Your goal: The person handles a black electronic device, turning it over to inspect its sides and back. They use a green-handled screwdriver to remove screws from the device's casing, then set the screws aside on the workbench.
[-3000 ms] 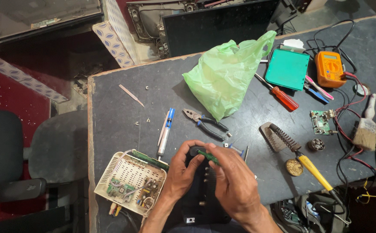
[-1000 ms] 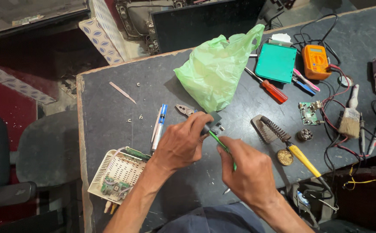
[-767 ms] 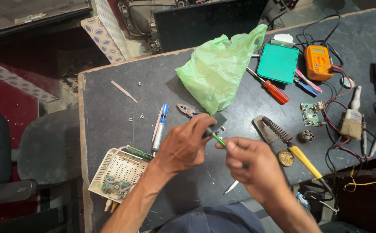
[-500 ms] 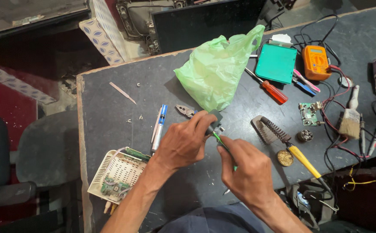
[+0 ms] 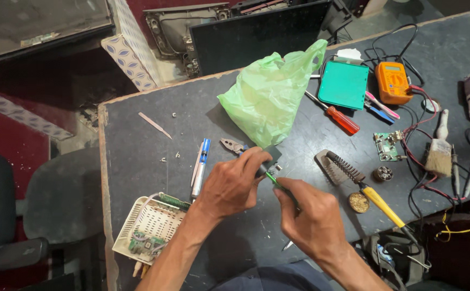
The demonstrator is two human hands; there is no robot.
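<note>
My left hand pinches a small dark part above the grey worktable. A thin green-handled screwdriver sits in my right hand, its tip pointing up at that dark part. Both hands meet near the table's middle. A pair of pliers lies just beyond my left hand, partly hidden by it. A blue and white pen-like tool lies to the left of my left hand.
A green plastic bag, teal box, orange multimeter and red screwdriver lie at the back. A soldering iron on its stand, small circuit board and brush lie right. An opened white casing rests front left.
The dark device I held low in both hands three seconds ago is out of view. Over the last second my hands stayed together at the small part, the right hand shifting slightly.
</note>
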